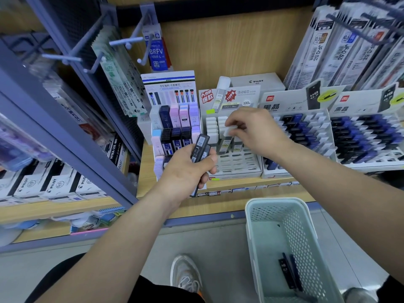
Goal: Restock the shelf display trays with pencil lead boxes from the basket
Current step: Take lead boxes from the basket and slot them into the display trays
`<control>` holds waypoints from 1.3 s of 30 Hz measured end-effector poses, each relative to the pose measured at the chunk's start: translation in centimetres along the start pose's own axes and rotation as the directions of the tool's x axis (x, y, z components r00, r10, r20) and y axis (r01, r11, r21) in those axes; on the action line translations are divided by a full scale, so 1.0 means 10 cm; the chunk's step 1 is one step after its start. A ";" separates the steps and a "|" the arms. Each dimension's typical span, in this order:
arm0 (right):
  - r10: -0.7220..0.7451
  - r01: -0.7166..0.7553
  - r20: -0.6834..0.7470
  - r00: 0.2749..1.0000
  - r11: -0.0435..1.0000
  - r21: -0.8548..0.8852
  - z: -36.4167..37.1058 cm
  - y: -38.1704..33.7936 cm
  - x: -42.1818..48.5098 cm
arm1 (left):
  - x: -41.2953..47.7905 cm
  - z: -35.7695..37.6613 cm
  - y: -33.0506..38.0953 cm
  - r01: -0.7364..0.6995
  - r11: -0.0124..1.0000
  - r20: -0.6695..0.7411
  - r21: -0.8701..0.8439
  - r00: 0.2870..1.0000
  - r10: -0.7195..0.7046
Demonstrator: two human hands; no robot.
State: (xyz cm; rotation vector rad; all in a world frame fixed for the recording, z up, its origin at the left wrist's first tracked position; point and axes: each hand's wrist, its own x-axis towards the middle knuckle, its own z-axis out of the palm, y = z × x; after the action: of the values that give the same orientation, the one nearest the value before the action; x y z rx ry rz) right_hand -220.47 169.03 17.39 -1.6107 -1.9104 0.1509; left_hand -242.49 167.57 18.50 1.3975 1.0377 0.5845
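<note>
Stock in transit, entered as we read it.

**Right hand** (pixel 255 130): fingers curled, thumb and fingertips pinching a white-capped lead box (pixel 230 130) by its cap, over the upper rows of the grey centre tray (pixel 238 165). We cannot tell whether the box is seated in a slot or just above one.

**Left hand** (pixel 188 169): closed round a small bundle of dark lead boxes (pixel 200 147), held upright before the tray's left edge. The count is unclear, at least two.

**Basket** (pixel 249 213): on the floor below the shelf. A couple of dark HB 0.7 boxes (pixel 288 273) lie at its bottom.

**Centre tray:** white-capped rows at the back, front slots unfilled.

**Hazards, in our judgement:**
- The box may enter its slot askew and tip the capped neighbours beside it. A pinch at the cap alone gives little control of the lower end.
- The bundle may slip from the left hand, since several smooth boxes share one grip.
- We may mis-sort the dark boxes. They look matched to the blue-and-black tray (pixel 329 127) at the right, not to the centre tray.
- The right forearm crosses over that tray's front corner. If it drops, it could sweep boxes out.
</note>
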 end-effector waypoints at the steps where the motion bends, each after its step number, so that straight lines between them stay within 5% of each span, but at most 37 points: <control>1: -0.001 0.001 -0.003 1.000 1.000 0.002 0.00 0.00 0.00 | 0.00 0.00 0.00 -0.001 1.000 0.001 0.000 1.000 0.001; 23: -0.073 0.074 0.017 0.997 0.991 -0.108 -0.01 0.02 -0.01 | 0.02 0.03 -0.03 0.004 1.000 -0.023 0.007 1.000 -0.003; 27: -0.078 0.094 0.115 0.990 0.986 -0.138 0.06 0.03 0.02 | 0.02 0.05 -0.03 0.010 1.000 -0.027 0.006 1.000 -0.010; 34: -0.112 0.119 0.044 0.993 0.973 -0.198 0.15 0.06 -0.05 | 0.06 0.10 0.01 0.010 1.000 -0.009 -0.010 1.000 -0.010; 39: -0.021 0.045 0.156 0.988 0.987 -0.152 0.02 0.03 -0.07 | 0.08 0.22 0.09 0.012 0.998 0.030 -0.063 0.999 -0.010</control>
State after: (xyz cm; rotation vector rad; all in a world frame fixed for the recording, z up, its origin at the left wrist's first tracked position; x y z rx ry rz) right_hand -220.24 168.50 16.83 -1.7110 -2.1105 0.1182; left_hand -240.00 167.29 18.90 1.3400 0.9947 0.5822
